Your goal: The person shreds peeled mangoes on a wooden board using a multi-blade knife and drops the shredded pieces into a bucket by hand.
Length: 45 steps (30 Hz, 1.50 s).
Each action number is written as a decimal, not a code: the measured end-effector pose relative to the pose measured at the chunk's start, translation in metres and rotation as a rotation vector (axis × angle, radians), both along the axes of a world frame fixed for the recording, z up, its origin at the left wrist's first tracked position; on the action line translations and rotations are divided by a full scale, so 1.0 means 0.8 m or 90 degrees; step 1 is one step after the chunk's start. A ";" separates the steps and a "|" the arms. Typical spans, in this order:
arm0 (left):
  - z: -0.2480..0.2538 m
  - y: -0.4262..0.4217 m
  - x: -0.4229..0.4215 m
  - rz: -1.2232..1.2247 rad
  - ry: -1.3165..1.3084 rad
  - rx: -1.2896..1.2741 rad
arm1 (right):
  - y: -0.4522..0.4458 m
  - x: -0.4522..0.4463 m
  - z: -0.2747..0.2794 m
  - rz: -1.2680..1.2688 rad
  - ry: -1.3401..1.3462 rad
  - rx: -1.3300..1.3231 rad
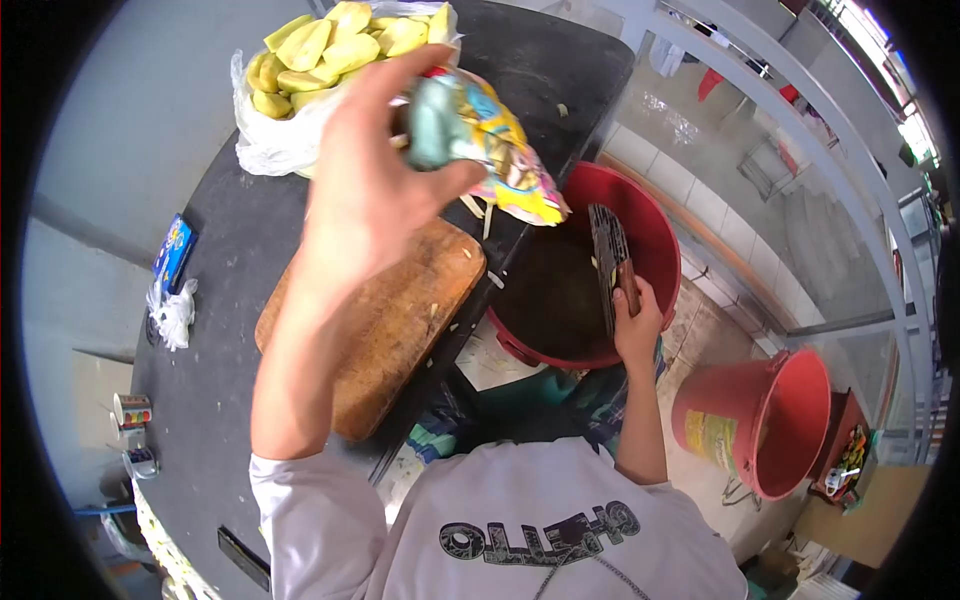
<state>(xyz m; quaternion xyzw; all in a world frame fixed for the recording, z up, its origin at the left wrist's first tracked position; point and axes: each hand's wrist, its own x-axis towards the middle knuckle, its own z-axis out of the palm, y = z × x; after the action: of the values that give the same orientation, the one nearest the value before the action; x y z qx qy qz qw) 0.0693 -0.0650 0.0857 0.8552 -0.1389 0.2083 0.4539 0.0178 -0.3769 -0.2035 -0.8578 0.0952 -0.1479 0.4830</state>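
Note:
My right hand [638, 325] is closed around the wooden handle of a knife [608, 250] with a wide, dark, stained blade. The knife is held upright over a large red tub [655, 225] with dark contents. My left hand [370, 185] is raised above the table, blurred, with thumb and fingers spread apart in a curve. Behind its fingers lies a colourful printed plastic bag [515, 165] with a teal part. A white plastic bag [270, 145] of peeled yellow-green fruit pieces [325, 45] stands beyond. Below my left forearm is a worn wooden cutting board [400, 325].
The black table [215, 400] has small scraps near its right edge. A blue packet [175, 245], a crumpled white bag [172, 315], cups [131, 408] and a dark phone-like object [243, 557] lie along its left side. Another red bucket [720, 410] is tipped at the right, near metal railings [850, 165].

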 end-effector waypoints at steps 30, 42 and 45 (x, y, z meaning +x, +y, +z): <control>-0.228 -0.107 -0.001 -0.370 -0.135 0.542 | 0.002 -0.041 0.053 0.124 -0.257 -0.398; -0.231 -0.154 0.082 -0.377 0.039 0.824 | -0.048 -0.067 0.075 0.189 -0.238 -0.473; -0.239 -0.162 0.083 -0.349 0.000 0.766 | -0.054 -0.072 0.072 0.176 -0.220 -0.483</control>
<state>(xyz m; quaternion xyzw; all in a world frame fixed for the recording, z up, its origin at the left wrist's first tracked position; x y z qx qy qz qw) 0.1355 -0.1947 -0.1052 0.8932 -0.4437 -0.0288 -0.0668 -0.0398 -0.4200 -0.1458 -0.9418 -0.1639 -0.2476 0.1575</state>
